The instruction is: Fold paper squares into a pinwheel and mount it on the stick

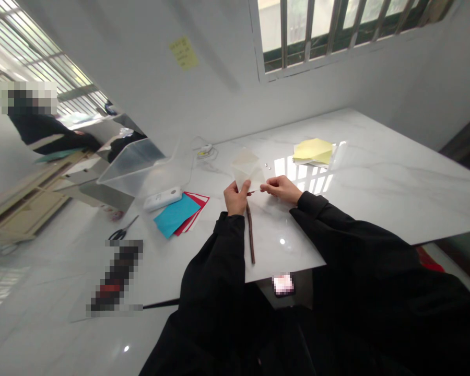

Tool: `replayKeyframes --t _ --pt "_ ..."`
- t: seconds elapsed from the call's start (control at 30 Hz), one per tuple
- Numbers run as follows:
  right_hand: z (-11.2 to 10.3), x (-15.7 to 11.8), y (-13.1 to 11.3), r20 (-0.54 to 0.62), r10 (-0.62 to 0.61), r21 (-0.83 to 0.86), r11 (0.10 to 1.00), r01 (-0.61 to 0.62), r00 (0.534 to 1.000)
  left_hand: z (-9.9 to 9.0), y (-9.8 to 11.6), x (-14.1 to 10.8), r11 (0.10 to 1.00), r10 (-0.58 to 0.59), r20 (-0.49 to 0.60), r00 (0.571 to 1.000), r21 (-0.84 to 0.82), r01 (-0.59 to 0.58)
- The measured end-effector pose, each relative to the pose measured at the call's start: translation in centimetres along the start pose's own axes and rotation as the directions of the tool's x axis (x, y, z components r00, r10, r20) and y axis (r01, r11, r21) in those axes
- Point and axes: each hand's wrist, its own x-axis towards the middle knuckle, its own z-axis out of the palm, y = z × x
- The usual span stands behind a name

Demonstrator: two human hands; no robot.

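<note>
A cream-coloured piece of paper with fold lines is held up over the white marble-patterned table. My left hand grips its lower left part, thumb on top. At the lower right corner of the paper, my right hand has its thumb and index finger pinched together. A thin dark brown stick runs from just below my left hand toward the table's front edge. Small shiny bits lie just right of the paper.
Yellow sheets lie at the back right. To the left are blue paper, red paper, a white device, scissors and a clear plastic bin. A person sits at the far left.
</note>
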Motion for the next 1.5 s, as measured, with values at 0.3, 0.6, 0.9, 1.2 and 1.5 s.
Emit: replayKeyframes --t 0.3,0.6,0.9,1.2,1.5 --pt "0.1 0.0 0.3 -0.022 0.042 0.077 0.996 -0.040 0.999 0.4 0.4 -0.6 1.000 -0.015 0.053 0.998 -0.012 0.016" --pt "0.2 0.1 0.0 0.034 0.062 0.071 0.995 -0.064 0.998 0.4 0.2 -0.5 1.000 0.000 0.078 0.997 -0.004 0.000" --pt "0.3 0.1 -0.1 -0.023 0.048 0.126 0.991 -0.044 0.999 0.5 0.4 -0.7 1.000 0.002 0.109 0.994 0.004 -0.002" --pt "0.3 0.1 -0.4 -0.120 0.078 0.196 0.979 -0.054 0.990 0.9 0.8 -1.1 1.000 -0.025 0.203 0.979 0.012 0.024" --pt "0.0 0.4 0.7 -0.184 0.012 0.237 0.971 0.032 0.983 0.9 0.6 -0.9 0.995 -0.097 0.241 0.966 0.001 0.099"
